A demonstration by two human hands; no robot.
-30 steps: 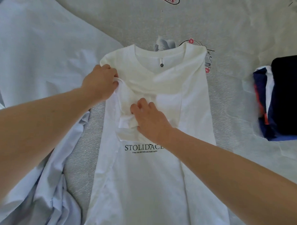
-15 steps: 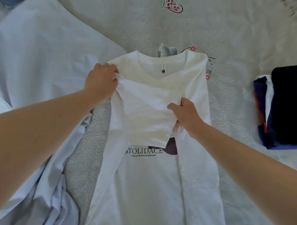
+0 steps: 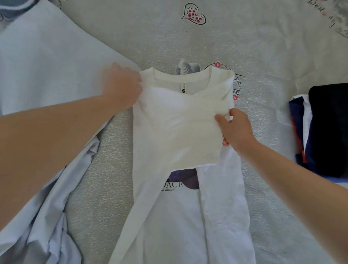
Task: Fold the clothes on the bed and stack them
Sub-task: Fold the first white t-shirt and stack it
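Note:
A white T-shirt (image 3: 178, 221) with dark lettering lies lengthwise on the bed, collar at the far end and both sides folded inward. Its left sleeve (image 3: 181, 130) is spread across the chest. My right hand (image 3: 235, 129) pinches the sleeve's end at the shirt's right edge, thumb on top. My left hand (image 3: 121, 86), blurred by motion, is at the shirt's left shoulder, fingers on the fabric; I cannot tell whether it holds the cloth.
A pale blue garment (image 3: 38, 83) lies spread and crumpled along the left. A stack of folded clothes (image 3: 331, 129), black on top with navy, white and red beneath, sits at the right edge. The patterned grey bedsheet (image 3: 192, 39) shows beyond the collar.
My right hand has drawn the left sleeve across the chest from the middle to the shirt's right edge. My left hand stayed at the left shoulder, shifting slightly outward.

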